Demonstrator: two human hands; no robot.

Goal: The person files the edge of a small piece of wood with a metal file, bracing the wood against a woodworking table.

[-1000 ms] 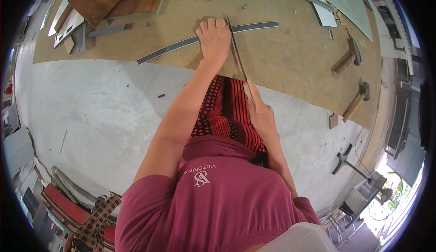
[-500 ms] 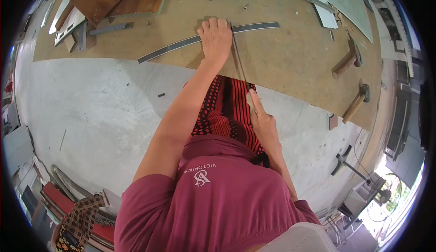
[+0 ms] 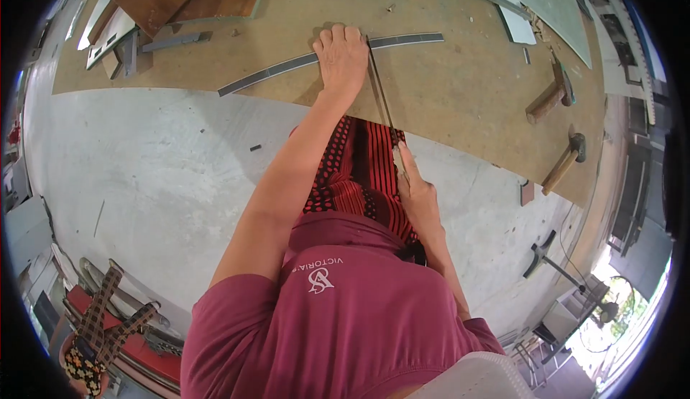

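Note:
A long, narrow dark-grey strip [image 3: 273, 73] with pale edges lies across the brown work board. My left hand [image 3: 341, 60] presses down over its middle, fingers curled across it at the far edge. Right beside those fingers, a thin saw blade [image 3: 379, 83], seen nearly edge-on, crosses the strip and runs back towards my body. My right hand [image 3: 418, 194] is closed round the saw's handle, index finger stretched along it. The handle itself is mostly hidden by the hand.
Two hammers, one nearer the back [image 3: 552, 95] and one near the corner [image 3: 566, 162], lie on the board [image 3: 460, 104] at right. Brown wood panels [image 3: 154, 0] and grey offcuts are piled at left. A person in checked fabric [image 3: 100, 305] is at lower left.
The saw blade and strip have shifted very slightly; both hands keep their grip. At lower left, the person in checked fabric has moved and changed posture.

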